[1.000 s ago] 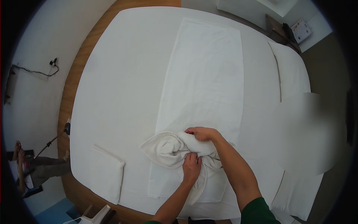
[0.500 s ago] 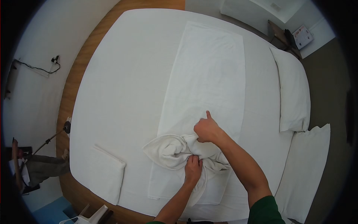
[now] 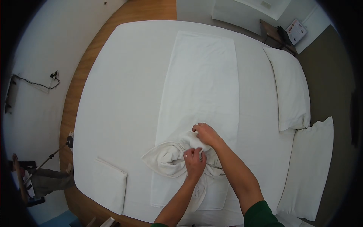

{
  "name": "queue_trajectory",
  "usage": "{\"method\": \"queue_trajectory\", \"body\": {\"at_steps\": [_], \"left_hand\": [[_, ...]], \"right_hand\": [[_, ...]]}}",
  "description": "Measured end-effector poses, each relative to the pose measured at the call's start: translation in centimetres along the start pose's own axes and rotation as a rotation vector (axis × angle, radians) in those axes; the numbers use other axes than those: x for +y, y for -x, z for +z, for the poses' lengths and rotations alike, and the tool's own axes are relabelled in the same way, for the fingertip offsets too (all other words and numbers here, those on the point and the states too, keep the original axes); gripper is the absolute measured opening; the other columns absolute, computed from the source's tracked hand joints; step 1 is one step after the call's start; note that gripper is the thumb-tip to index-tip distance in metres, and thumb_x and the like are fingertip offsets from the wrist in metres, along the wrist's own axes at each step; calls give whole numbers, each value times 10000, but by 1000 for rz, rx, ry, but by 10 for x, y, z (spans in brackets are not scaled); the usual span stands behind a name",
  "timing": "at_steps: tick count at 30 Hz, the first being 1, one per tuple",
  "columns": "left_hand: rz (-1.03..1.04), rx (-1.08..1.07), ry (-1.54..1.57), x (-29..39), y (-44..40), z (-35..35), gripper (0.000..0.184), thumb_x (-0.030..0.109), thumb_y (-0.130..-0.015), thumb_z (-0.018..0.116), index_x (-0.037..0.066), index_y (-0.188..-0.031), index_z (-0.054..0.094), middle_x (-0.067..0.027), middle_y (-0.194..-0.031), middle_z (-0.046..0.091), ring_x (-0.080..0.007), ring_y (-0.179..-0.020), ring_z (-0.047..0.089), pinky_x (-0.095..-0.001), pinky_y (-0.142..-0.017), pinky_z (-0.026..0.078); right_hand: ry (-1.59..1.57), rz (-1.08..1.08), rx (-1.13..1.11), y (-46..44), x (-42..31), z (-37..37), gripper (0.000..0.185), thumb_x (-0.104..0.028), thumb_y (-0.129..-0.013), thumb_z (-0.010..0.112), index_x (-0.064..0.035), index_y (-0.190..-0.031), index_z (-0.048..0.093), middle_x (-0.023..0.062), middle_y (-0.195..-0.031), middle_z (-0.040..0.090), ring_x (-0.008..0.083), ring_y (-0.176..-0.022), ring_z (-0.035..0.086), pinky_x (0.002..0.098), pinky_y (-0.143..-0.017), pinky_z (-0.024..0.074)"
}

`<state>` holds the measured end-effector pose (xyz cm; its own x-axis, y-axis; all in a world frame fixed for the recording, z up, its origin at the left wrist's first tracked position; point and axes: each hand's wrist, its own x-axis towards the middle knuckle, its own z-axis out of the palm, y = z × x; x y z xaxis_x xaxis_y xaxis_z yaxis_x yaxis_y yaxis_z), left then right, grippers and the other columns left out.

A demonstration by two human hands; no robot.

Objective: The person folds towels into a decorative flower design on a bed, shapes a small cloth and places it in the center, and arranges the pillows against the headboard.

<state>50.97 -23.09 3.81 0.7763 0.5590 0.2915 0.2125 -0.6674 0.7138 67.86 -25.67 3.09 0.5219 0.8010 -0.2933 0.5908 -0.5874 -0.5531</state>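
Note:
A white towel (image 3: 167, 159), twisted and bunched with a swirl at its left, lies on a long flat white cloth (image 3: 200, 75) across the bed. My left hand (image 3: 195, 160) has its fingers bent round a fold at the towel's middle. Just above and to the right, my right hand (image 3: 206, 133) pinches the upper edge of the same towel. A loose tail of the towel hangs toward the near edge of the bed, below my left hand.
The bed (image 3: 121, 90) bears a folded white cloth (image 3: 109, 185) at the near left and two pillows (image 3: 289, 87) at the right. Beyond the left edge, a person (image 3: 45, 179) stands by a tripod (image 3: 51, 156). A small table (image 3: 274, 34) stands at the back right.
My right hand, lifted off with a finger stretched out half a second ago, is back on the towel's upper edge. My left hand has moved slightly up along the towel. The camera view has shifted.

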Motion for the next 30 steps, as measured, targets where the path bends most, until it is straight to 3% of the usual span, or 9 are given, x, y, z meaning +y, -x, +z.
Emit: {"method": "queue_trajectory", "body": {"at_steps": [4, 6, 8, 13, 18, 20, 23, 27, 30], "left_hand": [[16, 5, -149, 6, -50, 13, 420, 127, -734, 747, 6, -1098, 576, -160, -929, 545, -317, -868, 560, -398, -744, 489], [12, -61, -141, -3, -58, 29, 416, 142, -729, 739, -7, -1079, 571, -171, -931, 550, -331, -857, 579, -415, -727, 500], [-205, -347, -146, -11, -61, 44, 361, 120, -718, 719, -16, -1017, 566, -202, -942, 558, -380, -841, 612, -464, -694, 520], [-256, -362, -199, -19, -65, 62, 326, 108, -720, 703, -11, -984, 555, -219, -965, 562, -414, -832, 623, -495, -674, 528], [-258, -385, -193, -9, -68, 54, 389, 117, -745, 712, -1, -1066, 528, -241, -1056, 546, -423, -865, 618, -491, -711, 526], [-172, -222, -115, -2, -66, 47, 461, 118, -776, 717, 3, -1166, 499, -243, -1099, 523, -418, -923, 600, -480, -757, 513], [-49, -104, -4, 4, -42, 21, 470, 105, -797, 715, 5, -1207, 508, -234, -1100, 517, -410, -979, 571, -454, -802, 494], [-99, -253, 41, -16, 63, -66, 331, 59, -782, 704, -2, -1085, 587, -216, -1057, 527, -379, -963, 539, -419, -832, 473], [-163, -211, -212, -61, 156, -165, 254, 45, -762, 702, 33, -997, 609, -205, -997, 524, -364, -940, 552, -432, -798, 491]], "right_hand": [[70, -54, -53, -9, 6, -22, 207, -8, -791, 628, -32, -993, 664, 167, -1065, 646, 352, -990, 613, 416, -847, 527], [119, -60, 80, -12, 5, -38, 209, 14, -799, 583, -28, -985, 668, 155, -1028, 646, 343, -985, 603, 396, -840, 529], [131, -61, 196, -14, 3, -57, 222, 23, -798, 563, -25, -987, 669, 149, -995, 644, 336, -984, 594, 393, -835, 531], [133, -104, 386, -6, -3, -72, 261, 34, -790, 535, -15, -1020, 650, 139, -979, 616, 319, -996, 562, 388, -830, 531], [80, -103, 633, 32, -4, -66, 400, 39, -796, 562, -24, -1191, 580, 170, -1163, 540, 332, -1065, 538, 396, -902, 491], [14, -1, 723, 59, 1, -50, 414, 37, -797, 585, -26, -1206, 575, 183, -1170, 531, 340, -1077, 536, 403, -914, 480], [-116, 212, 789, 116, 17, -6, 420, 21, -800, 640, -25, -1211, 566, 209, -1180, 509, 362, -1097, 529, 414, -929, 463], [-264, 255, 621, 235, -4, 52, 358, 16, -805, 636, -30, -1158, 597, 202, -1089, 528, 367, -1027, 553, 414, -882, 471], [-288, 304, 517, 326, -60, 81, 271, 18, -797, 640, -26, -1064, 633, 186, -1006, 544, 356, -935, 583, 408, -809, 493]]}}
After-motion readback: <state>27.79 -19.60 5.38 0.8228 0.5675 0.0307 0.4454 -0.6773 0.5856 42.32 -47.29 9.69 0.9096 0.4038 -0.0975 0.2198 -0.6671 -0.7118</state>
